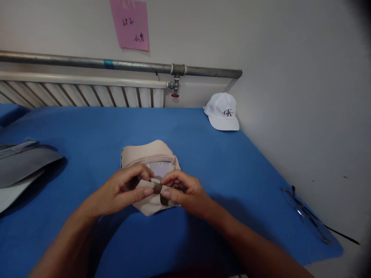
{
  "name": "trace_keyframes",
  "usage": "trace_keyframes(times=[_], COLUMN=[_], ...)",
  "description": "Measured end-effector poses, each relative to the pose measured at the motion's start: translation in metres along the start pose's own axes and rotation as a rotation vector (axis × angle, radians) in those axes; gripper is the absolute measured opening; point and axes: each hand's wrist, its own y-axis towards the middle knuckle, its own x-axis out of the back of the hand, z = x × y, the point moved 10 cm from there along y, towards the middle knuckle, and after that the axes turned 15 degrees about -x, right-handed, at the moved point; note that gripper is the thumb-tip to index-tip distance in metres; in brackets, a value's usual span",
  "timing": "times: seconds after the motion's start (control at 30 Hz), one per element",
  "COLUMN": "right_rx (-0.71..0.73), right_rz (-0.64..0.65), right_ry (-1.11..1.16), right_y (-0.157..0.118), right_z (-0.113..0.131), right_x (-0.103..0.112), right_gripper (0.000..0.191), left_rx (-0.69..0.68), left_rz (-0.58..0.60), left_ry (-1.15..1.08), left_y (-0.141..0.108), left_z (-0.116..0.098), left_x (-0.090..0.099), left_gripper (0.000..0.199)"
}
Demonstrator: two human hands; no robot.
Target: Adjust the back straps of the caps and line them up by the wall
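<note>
A beige cap (150, 151) lies upside down on the blue table, its brim pointing away from me and its inside facing up. Its back strap (145, 184) is pinched between the thumb and fingers of my left hand (124, 189). My right hand (187, 189) grips the same strap close by, on the other side of a small brown buckle (157, 188). Below the buckle hangs a brown piece (164, 200), partly covered by my right thumb. Inside the cap a pale lilac lining patch (160, 169) shows. My fingers hide part of the strap.
A white cap (223, 112) with dark letters sits at the table's far right corner. Stacked grey caps (26, 162) are at the left edge. Eyeglasses (307, 216) lie by the right wall. Behind the blue table (95, 127) are a radiator (87, 94) and a pipe (139, 66).
</note>
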Motion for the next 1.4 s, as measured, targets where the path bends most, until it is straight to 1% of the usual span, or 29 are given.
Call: trace_keyframes(times=[0.07, 0.13, 0.17, 0.27, 0.33, 0.4, 0.6, 0.8, 0.87, 1.1, 1.23, 1.4], right_rx=[0.101, 0.234, 0.307, 0.472, 0.538, 0.571, 0.604, 0.566, 0.551, 0.547, 0.508, 0.486], right_rz=[-0.065, -0.138, -0.17, -0.261, -0.311, -0.331, -0.328, -0.285, -0.276, -0.237, -0.264, -0.31], right_ry=[-0.131, -0.307, -0.401, -0.649, -0.753, -0.801, -0.86, -0.842, -0.827, -0.785, -0.814, -0.891], right_y=[-0.006, -0.013, -0.017, -0.027, -0.032, -0.034, -0.037, -0.033, -0.032, -0.032, -0.03, -0.028], right_z=[0.011, 0.024, 0.031, 0.045, 0.05, 0.051, 0.05, 0.047, 0.046, 0.049, 0.047, 0.043], right_x=[-0.001, -0.007, -0.012, -0.026, -0.03, -0.032, -0.034, -0.035, -0.034, -0.032, -0.033, -0.037], right_gripper=[0.025, 0.035, 0.036, 0.026, 0.02, 0.021, 0.015, 0.015, 0.014, 0.014, 0.017, 0.022], left_rx=[-0.007, -0.036, -0.058, -0.11, -0.116, -0.106, -0.068, -0.017, 0.001, 0.073, 0.095, 0.049], left_rz=[0.08, 0.126, 0.141, 0.201, 0.231, 0.255, 0.299, 0.335, 0.32, 0.208, 0.205, 0.238], left_ry=[0.026, 0.021, 0.013, -0.011, -0.031, -0.048, -0.042, -0.057, -0.08, -0.153, -0.162, -0.128], left_y=[0.001, 0.003, 0.005, 0.007, 0.007, 0.006, 0.004, -0.002, -0.002, -0.003, -0.003, 0.001], left_z=[-0.004, -0.01, -0.014, -0.022, -0.024, -0.023, -0.021, -0.017, -0.015, -0.007, -0.006, -0.01], left_x=[-0.006, -0.011, -0.012, -0.02, -0.023, -0.025, -0.023, -0.02, -0.019, -0.014, -0.015, -0.021], left_gripper=[0.01, 0.011, 0.012, 0.014, 0.015, 0.015, 0.02, 0.021, 0.022, 0.021, 0.022, 0.023])
